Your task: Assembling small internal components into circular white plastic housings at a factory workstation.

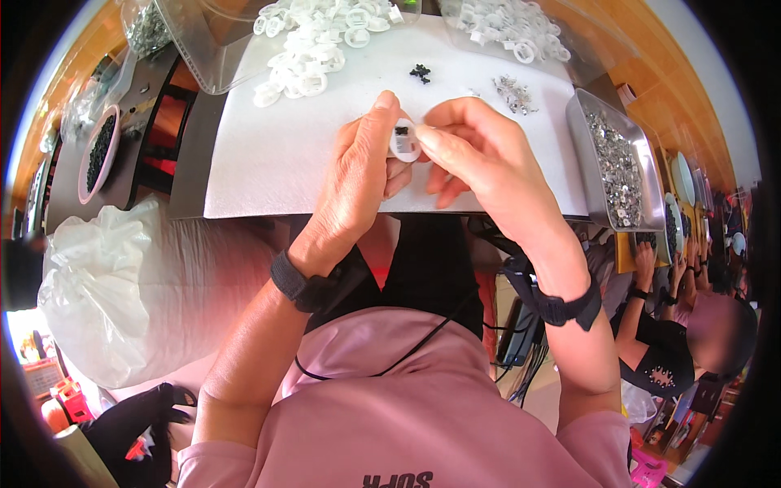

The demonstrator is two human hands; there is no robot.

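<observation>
Over the white work mat, my left hand (358,167) is closed on a small white round plastic part (404,146), held between thumb and fingers. A tiny black piece (402,130) sits in the upper part of its middle. From the right, my right hand (480,150) reaches in, its thumb and forefinger tips at the disc's right edge; the other fingers are curled loosely. Whatever else lies between those tips is too small to make out. Beyond my hands lie a little cluster of black pieces (420,73) and a scatter of small metal pieces (514,94).
White round parts (305,61) are heaped at the back left, more (512,28) at the back right. A metal tray (575,138) of small metal pieces stands right. A pink bowl (116,134) of black pieces is left, above a large plastic sack (154,285). Another person (651,350) works at right.
</observation>
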